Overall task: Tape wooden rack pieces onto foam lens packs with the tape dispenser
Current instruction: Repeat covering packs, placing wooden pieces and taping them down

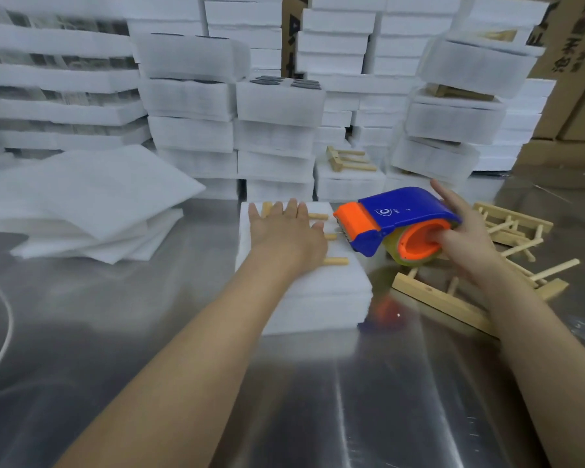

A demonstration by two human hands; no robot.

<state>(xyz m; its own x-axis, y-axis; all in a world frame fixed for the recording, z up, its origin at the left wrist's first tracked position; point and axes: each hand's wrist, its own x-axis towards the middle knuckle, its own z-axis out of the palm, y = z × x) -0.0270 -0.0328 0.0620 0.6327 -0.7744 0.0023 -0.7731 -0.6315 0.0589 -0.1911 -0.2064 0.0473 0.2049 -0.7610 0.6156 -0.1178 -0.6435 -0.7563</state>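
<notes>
Pressing my left grip (286,228) flat, fingers spread, I am pinning a wooden rack piece (335,261) onto the foam lens pack (321,292) lying on the steel desk (284,383); three pegs are sticking out beside my palm. My right grip (460,238) is closing around the tape dispenser (395,221), fingers hooked inside its orange core, and is holding it just right of the pack, cutter end pointing toward the pegs. Spare racks (453,298) are lying beneath that hand, and stacked foam packs (274,130) are standing behind.
</notes>
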